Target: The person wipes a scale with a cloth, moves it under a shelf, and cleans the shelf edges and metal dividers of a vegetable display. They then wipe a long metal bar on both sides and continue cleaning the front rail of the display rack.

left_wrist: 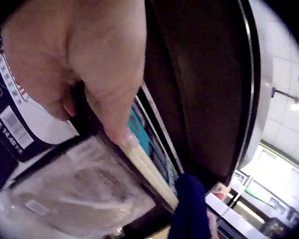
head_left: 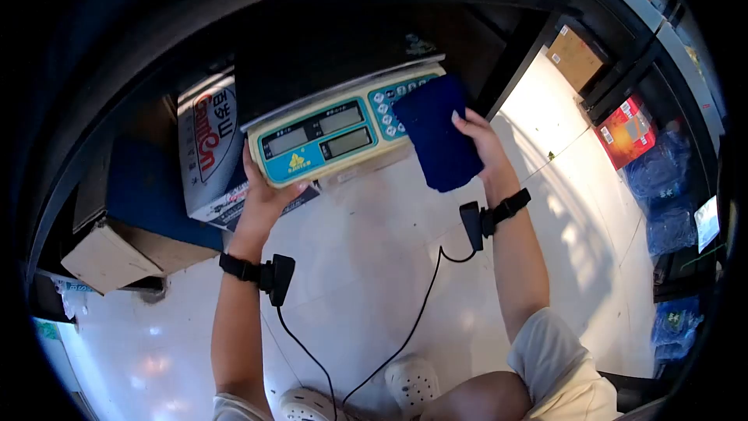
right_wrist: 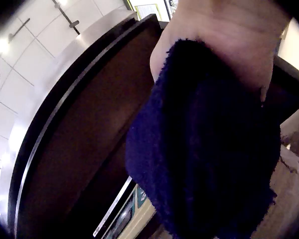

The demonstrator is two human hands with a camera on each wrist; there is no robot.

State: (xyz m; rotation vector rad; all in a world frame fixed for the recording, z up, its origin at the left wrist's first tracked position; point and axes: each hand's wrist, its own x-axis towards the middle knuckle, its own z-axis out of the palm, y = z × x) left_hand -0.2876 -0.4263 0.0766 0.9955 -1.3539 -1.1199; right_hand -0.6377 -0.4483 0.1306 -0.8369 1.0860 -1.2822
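Note:
A cream weighing scale (head_left: 269, 168) with a teal front panel, small displays and a keypad sits under a dark shelf in the head view. My left hand (head_left: 263, 196) grips its left front corner, the thumb at the lower front edge. In the left wrist view, that thumb lies on the scale's cream edge (left_wrist: 152, 172). My right hand (head_left: 487, 144) holds a folded dark blue cloth (head_left: 442, 140) at the scale's right end, covering part of the keypad. Seen from the right wrist, the cloth (right_wrist: 209, 149) hides most of the fingers.
Left of the scale stands a white printed carton (head_left: 210, 140), with an open cardboard box (head_left: 117, 253) beyond it. A plastic-wrapped package (left_wrist: 79, 189) lies below the scale. Dark shelving (head_left: 499, 70) rises at the right, and a red box (head_left: 626, 132) stands farther right.

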